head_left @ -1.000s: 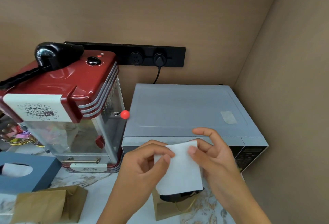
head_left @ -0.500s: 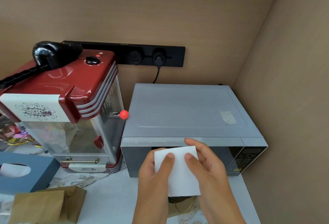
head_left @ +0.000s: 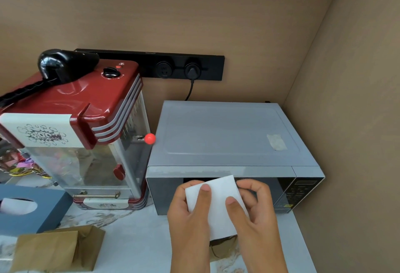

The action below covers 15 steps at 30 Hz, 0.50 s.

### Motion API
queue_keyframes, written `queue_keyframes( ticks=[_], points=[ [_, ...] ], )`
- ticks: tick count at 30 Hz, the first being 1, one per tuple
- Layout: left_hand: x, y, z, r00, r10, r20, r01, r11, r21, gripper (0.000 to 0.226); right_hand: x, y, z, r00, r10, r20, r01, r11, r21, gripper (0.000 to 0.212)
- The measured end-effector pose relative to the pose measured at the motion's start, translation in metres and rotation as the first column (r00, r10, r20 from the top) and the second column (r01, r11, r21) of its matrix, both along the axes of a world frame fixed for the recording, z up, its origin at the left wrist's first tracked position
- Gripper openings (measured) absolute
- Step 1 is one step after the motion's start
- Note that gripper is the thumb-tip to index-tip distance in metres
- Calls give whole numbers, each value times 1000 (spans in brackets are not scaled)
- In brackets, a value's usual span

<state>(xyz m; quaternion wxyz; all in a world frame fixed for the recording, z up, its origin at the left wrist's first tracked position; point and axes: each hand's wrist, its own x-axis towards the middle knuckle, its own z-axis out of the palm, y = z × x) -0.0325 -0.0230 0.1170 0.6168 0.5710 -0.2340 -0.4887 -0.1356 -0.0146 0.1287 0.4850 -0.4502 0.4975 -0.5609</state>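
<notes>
A folded white tissue (head_left: 218,206) is held between both hands in front of the microwave door. My left hand (head_left: 190,223) pinches its left side with the thumb on top. My right hand (head_left: 257,218) pinches its right side, thumb laid across the front. The silver microwave (head_left: 225,138) stands on the white marble counter (head_left: 134,242) in the right corner, its door shut. Below the tissue, a small brown paper bag (head_left: 223,249) shows between my wrists, mostly hidden.
A red popcorn machine (head_left: 78,125) stands left of the microwave, with a black object on top. A blue tissue box (head_left: 32,207) and a brown paper bag (head_left: 56,249) lie at the front left. A black socket strip (head_left: 173,66) is on the back wall. Walls close in at the right.
Both hands have drawn lower and nearer to me with the tissue, and the fingers have shifted their pinch on it. The view has tilted slightly.
</notes>
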Motion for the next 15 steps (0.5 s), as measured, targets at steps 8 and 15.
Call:
queue_keyframes(
  ticks=[8,15],
  points=[
    [1,9,6,994,-101,27,103,993,-59,18,-7,-1,9,998,-1,55,1,1000,0,34],
    [4,11,8,994,-107,16,108,992,-65,18,-9,2,9,995,21,99,-20,1000,-11,22]
  ],
)
